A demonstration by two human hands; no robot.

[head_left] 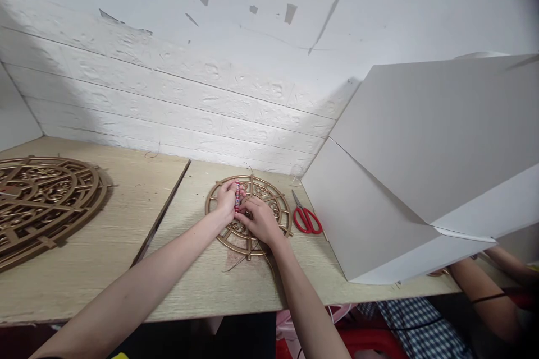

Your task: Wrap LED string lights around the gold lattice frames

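Note:
A round, gold-coloured openwork ornament (283, 200) with scrollwork and spokes lies flat on the table. Over its left-centre part, my left hand (226, 201) grips a short red stick-like piece with a multicoloured pattern (237, 197), held roughly lengthwise away from me. My right hand (261, 221) is close beside it, fingers closed and thumb at the lower end of the red piece. Whatever is between those fingers is hidden. Thin dark wire or thread ends (236, 265) stick out from the ornament at the near side and at the top.
Red-handled scissors (306, 220) lie right of the ornament. A stack of similar gold rounds (86, 202) is at the left, past a gap between tabletops (168, 202). White panels (379, 190) stand on the right, with another person's arm (484, 286) beyond. A white wall (189, 95) rises behind.

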